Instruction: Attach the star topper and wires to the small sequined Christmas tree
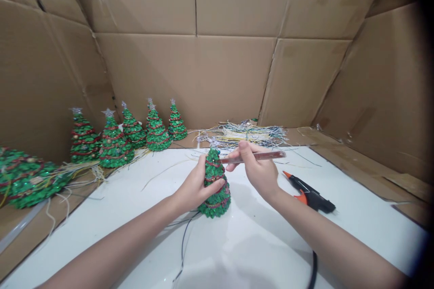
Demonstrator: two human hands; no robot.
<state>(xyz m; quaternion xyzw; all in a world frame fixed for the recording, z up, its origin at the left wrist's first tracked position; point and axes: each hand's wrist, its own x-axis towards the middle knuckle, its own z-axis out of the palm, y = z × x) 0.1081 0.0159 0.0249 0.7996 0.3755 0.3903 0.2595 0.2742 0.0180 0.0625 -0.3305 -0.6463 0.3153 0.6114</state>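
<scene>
A small green Christmas tree (215,189) with red garlands and a clear star on top stands nearly upright on the white surface at the centre. My left hand (198,186) is wrapped round its left side, thumb across the front. In my right hand (257,166) is a reddish-brown stick-like tool (267,156), pinched between the fingers. Its tip points left and meets the upper right side of the tree; whether it touches cannot be made out. Dark wires (183,246) trail from under the tree towards the front.
Several similar trees (117,144) stand at the left and back left, one lying down. Bundled wires (251,133) lie at the back. A black and orange glue gun (310,194) rests right of my right hand. Cardboard walls (233,72) enclose the white table (271,253).
</scene>
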